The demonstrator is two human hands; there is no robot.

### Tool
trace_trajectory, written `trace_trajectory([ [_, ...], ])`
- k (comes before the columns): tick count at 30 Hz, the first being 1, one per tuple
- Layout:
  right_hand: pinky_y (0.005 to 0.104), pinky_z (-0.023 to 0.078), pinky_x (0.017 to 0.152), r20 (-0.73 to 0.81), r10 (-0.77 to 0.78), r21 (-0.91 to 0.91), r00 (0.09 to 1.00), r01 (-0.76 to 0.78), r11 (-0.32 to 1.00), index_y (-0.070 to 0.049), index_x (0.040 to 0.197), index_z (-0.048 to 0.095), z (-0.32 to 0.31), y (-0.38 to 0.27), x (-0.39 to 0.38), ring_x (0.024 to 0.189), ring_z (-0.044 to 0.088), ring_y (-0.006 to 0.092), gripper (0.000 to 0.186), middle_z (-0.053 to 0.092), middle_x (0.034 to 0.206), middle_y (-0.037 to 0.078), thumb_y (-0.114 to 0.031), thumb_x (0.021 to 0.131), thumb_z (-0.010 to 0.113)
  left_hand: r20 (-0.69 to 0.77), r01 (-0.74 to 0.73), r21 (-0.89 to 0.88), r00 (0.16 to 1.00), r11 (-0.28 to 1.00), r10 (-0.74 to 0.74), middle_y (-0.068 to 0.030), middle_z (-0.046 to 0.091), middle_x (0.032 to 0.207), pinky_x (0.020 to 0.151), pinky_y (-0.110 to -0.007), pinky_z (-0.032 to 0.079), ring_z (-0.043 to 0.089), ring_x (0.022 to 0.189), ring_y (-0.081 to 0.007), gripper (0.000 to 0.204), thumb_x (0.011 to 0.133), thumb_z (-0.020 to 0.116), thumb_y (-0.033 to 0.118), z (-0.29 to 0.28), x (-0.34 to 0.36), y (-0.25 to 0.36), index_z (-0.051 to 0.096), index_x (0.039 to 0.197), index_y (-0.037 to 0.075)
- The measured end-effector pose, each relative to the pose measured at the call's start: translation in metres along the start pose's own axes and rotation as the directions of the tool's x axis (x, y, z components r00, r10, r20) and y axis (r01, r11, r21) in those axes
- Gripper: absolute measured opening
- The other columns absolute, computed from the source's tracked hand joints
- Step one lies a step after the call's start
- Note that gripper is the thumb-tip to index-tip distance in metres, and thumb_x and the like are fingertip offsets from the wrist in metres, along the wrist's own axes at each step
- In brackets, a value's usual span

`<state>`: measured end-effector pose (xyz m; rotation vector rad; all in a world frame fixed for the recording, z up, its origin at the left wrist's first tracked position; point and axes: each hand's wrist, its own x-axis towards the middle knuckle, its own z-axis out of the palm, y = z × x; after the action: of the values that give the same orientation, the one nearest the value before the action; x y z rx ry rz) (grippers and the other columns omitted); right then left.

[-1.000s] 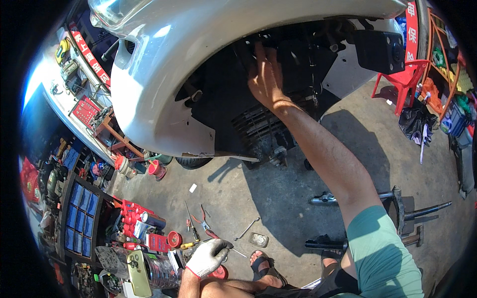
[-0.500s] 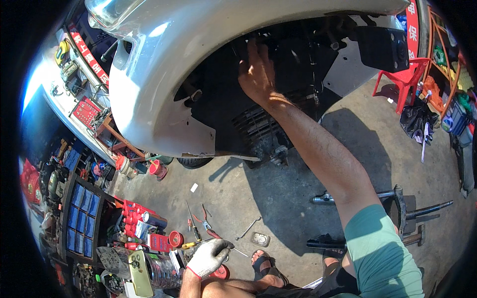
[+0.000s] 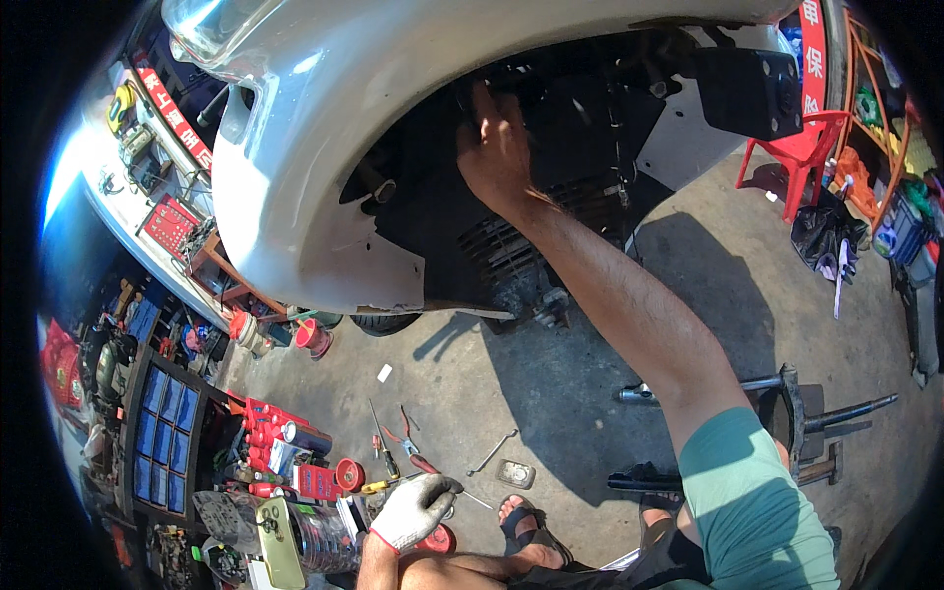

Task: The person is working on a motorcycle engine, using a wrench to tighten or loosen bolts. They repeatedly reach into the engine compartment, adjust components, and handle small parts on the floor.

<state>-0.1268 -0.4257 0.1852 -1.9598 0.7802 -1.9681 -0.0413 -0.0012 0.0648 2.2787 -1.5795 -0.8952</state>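
Note:
My bare right hand (image 3: 497,162) reaches up into the dark wheel well of a silver car, inside the curved fender (image 3: 261,187). Its index finger stretches upward, and the fingertips fade into shadow, so what they touch is hidden. Low in the view, my left hand (image 3: 413,509), in a white work glove with dark fingers, rests closed by my knee. Whatever it may hold does not show. Just behind the glove lies a red-handled screwdriver (image 3: 423,464), with a yellow handle (image 3: 375,487) beside it. Red-handled pliers (image 3: 404,436) and a wrench (image 3: 490,452) lie farther out on the concrete.
A small metal dish (image 3: 515,474) sits near my foot. Red bottles and boxes (image 3: 315,482) crowd the left, beside a blue-drawered organizer (image 3: 164,430). At right, a jack-like metal tool (image 3: 787,418) lies on the ground; a red plastic chair (image 3: 801,162) stands beyond.
My right hand has shifted slightly left and down inside the wheel well, its fingers a little more bent. My left hand stays in place.

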Motion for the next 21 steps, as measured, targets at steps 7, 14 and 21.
trace_trajectory([
  [7,0.0485,0.052,0.101,0.015,0.020,-0.030,1.000,-0.020,0.999,0.002,0.149,0.044,-0.009,0.002,-0.003,0.122,0.054,0.0440,0.063,0.049,0.136,0.028,-0.007,0.089,0.058,0.009,0.023,-0.001,1.000,1.000,-0.023,-0.0152,0.073,0.108,0.089,-0.037,0.054,0.071,0.101,-0.0284,0.025,0.097,0.064,0.017,0.000,-0.002,-0.002,0.072,0.114,0.001],
  [14,0.0501,0.053,0.096,-0.015,-0.065,-0.228,0.998,0.060,0.972,-0.001,0.151,0.043,-0.012,0.011,0.004,0.115,0.059,0.0427,0.065,0.050,0.132,0.028,-0.008,0.089,0.060,0.002,-0.018,0.014,1.000,1.000,0.018,-0.0153,0.073,0.108,0.089,-0.038,0.054,0.071,0.100,-0.0287,0.025,0.097,0.064,0.017,0.001,0.000,-0.005,0.072,0.114,0.002],
  [21,0.0489,0.053,0.089,0.087,-0.126,-0.501,0.988,0.153,0.852,-0.013,0.156,0.034,-0.019,0.017,0.022,0.112,0.059,0.0371,0.083,0.053,0.128,0.022,-0.017,0.082,0.071,-0.010,-0.057,0.038,0.998,0.998,0.057,-0.0148,0.074,0.107,0.088,-0.038,0.054,0.071,0.100,-0.0291,0.024,0.097,0.065,0.018,0.000,0.000,-0.005,0.072,0.113,0.002],
])
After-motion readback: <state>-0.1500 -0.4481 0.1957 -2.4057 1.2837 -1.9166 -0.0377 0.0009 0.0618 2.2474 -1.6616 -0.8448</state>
